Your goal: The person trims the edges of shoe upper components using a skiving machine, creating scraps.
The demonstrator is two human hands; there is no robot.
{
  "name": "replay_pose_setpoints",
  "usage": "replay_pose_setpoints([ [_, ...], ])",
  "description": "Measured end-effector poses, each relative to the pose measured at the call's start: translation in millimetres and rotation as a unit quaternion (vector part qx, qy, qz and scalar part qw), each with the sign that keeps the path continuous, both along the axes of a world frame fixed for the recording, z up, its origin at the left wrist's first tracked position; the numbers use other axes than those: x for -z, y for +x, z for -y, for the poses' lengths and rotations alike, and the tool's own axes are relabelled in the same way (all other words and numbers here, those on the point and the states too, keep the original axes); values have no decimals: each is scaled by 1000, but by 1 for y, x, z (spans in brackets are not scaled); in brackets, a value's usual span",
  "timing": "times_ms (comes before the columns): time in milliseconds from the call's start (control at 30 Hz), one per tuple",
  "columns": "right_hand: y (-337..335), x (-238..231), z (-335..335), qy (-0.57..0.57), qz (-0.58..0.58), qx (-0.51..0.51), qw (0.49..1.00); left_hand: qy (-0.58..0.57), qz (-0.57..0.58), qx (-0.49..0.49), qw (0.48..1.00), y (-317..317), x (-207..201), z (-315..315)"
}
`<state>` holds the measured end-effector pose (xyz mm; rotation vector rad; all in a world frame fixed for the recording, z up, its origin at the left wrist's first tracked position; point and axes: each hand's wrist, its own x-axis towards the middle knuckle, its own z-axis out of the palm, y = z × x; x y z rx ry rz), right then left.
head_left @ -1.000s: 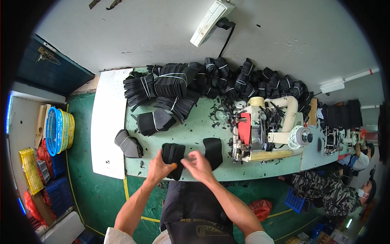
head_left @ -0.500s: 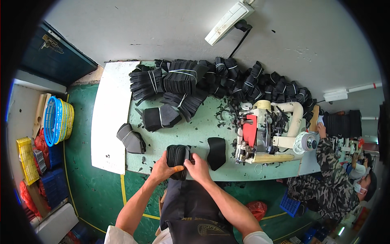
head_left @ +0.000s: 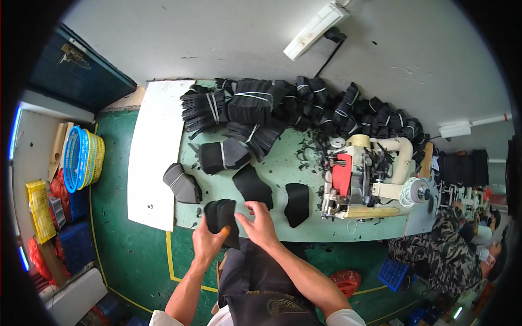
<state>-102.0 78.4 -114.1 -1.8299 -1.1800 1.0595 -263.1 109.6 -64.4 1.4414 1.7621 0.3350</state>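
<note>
My left hand (head_left: 208, 240) grips a small stack of black fabric pieces (head_left: 220, 213) at the table's front edge, the thumb pressed across its face. Just right of the stack is my right hand (head_left: 259, 226), empty, with its thumb and fingers apart. A single black piece (head_left: 253, 185) with a curved outline lies flat beyond the right hand. Another flat black piece (head_left: 297, 204) rests farther right. Two tied bundles sit to the left and behind: a grey-topped one (head_left: 182, 183) and a larger black-and-grey one (head_left: 224, 155).
A sewing machine (head_left: 356, 182) with a red plate stands at the right of the green table (head_left: 261, 231). Many tied black bundles (head_left: 253, 100) line the wall. Dark scraps are scattered around. A white board (head_left: 154, 157) covers the left end. A person in camouflage (head_left: 446, 250) sits at far right.
The stack has fanned open and shifted left in my left hand. My right hand has come away from it, and a loose black piece now lies on the table behind. The view has shifted slightly.
</note>
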Motion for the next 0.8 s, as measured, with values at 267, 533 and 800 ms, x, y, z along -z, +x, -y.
replay_pose_setpoints([
  [267,14,-24,9,-187,-335,37,923,-46,54,117,991,26,-26,-1],
  [533,39,-47,10,-221,-406,76,884,-159,113,132,972,31,-34,-15],
  [800,52,-3,42,-111,-376,140,909,-174,162,27,971,39,-6,-11],
])
